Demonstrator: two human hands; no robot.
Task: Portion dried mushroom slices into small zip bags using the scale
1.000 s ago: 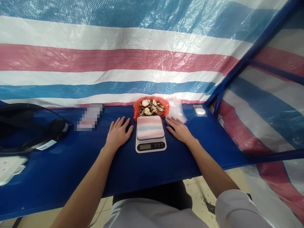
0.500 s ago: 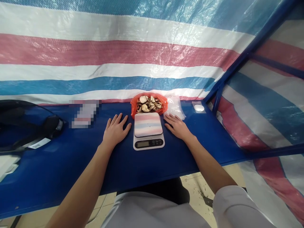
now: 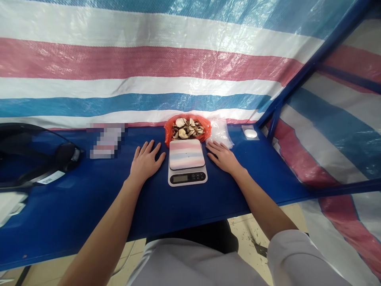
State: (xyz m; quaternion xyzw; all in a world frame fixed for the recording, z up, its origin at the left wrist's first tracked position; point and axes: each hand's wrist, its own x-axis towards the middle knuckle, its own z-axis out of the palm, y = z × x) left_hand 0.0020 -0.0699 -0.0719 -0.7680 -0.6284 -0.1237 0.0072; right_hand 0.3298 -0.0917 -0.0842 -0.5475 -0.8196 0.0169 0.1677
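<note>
A small digital kitchen scale (image 3: 187, 162) sits mid-table on the blue surface (image 3: 89, 198), its shiny top bare. My left hand (image 3: 145, 162) lies flat, palm down, just left of the scale, fingers spread, holding nothing. My right hand (image 3: 224, 157) lies flat just right of the scale, fingers apart, empty. Behind the scale stands an orange plastic bag (image 3: 188, 130) full of dried tan slices. A pile of clear small plastic bags (image 3: 220, 133) lies right of it, just beyond my right fingertips.
A small white round object in a clear wrapper (image 3: 250, 133) lies at the table's far right. A black headset-like device (image 3: 38, 159) and a white item (image 3: 8, 204) occupy the left end. A blurred packet (image 3: 105, 141) lies back left. Striped tarp walls and blue frame bars (image 3: 300, 75) enclose the table.
Only the view has shifted slightly; both hands stay flat beside the scale in the same places.
</note>
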